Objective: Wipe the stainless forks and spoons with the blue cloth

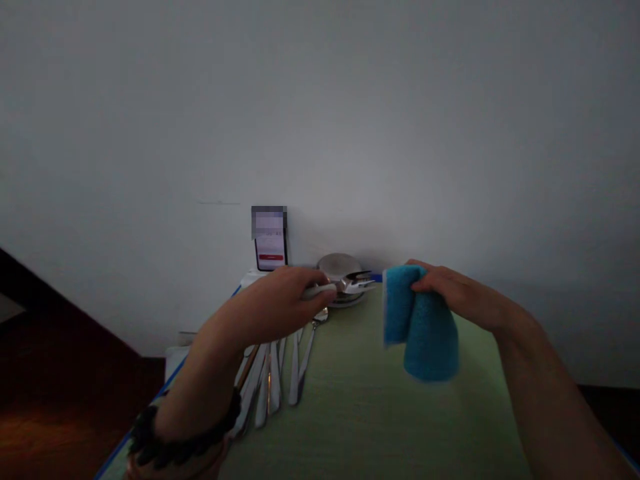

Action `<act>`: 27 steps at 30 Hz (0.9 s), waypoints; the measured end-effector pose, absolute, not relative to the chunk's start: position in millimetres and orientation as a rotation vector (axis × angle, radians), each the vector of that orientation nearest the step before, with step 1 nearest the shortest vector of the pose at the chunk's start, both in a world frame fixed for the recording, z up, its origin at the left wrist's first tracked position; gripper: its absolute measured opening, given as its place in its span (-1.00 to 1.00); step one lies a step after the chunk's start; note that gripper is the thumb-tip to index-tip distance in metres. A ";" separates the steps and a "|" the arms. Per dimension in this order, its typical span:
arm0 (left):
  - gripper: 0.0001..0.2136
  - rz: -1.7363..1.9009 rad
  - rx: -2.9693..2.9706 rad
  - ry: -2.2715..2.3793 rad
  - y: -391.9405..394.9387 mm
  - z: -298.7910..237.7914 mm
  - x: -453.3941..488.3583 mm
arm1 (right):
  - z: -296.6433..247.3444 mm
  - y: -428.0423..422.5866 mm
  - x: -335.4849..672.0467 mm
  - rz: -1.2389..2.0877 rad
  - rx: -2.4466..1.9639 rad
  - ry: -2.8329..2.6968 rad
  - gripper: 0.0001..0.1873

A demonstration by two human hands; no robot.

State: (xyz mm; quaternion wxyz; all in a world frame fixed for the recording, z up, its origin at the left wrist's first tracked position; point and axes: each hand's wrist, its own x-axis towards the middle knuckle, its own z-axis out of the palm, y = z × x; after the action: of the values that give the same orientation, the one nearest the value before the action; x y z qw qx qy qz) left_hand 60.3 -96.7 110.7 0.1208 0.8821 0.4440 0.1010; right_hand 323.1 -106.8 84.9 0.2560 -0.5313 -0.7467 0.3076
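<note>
My left hand (295, 297) is closed around the pale handle of a fork (350, 287), whose tines point right. From my right hand (443, 283) hangs a folded blue cloth (433, 340), pinched at its top edge between thumb and fingers. The cloth is just right of the tines and does not touch them. Behind the fork is a round metal dish (340, 264), partly hidden by it. Several pieces of cutlery (273, 380) lie below my left hand and forearm, handles toward me. A spoon (316, 323) lies at their right side.
A phone (271, 243) leans upright against the grey wall (425, 133) at the back left. The pale green table top (380, 413) has a blue edge and meets the wall. Dark floor (65, 400) shows at the left.
</note>
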 end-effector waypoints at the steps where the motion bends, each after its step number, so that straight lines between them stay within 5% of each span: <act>1: -0.65 0.346 2.567 1.369 -97.2 112.5 59.3 | 85.4 -107.0 319.2 0.847 -1.477 -2.017 -0.74; 5: -0.60 0.554 2.474 1.601 -95.4 116.1 56.3 | 82.1 -103.9 295.7 0.978 -1.526 -2.023 -0.66; 11: -0.63 0.562 2.391 1.332 -87.4 111.7 59.3 | 72.8 -98.6 261.1 1.035 -1.321 -1.989 -0.63; 19: -0.74 0.611 2.322 1.207 -88.7 112.2 60.6 | 73.1 -101.3 254.5 0.992 -1.277 -2.086 -0.87; 27: -0.76 0.645 2.333 1.381 -84.3 118.6 46.3 | 77.8 -96.5 277.5 0.644 -1.344 -2.305 -0.82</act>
State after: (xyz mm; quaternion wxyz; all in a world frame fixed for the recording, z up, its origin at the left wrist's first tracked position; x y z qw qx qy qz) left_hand 46.3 -84.3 118.6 0.1766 0.8240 0.4877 0.2278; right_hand 277.5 -96.5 77.8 0.1972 -0.4799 -0.8234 0.2300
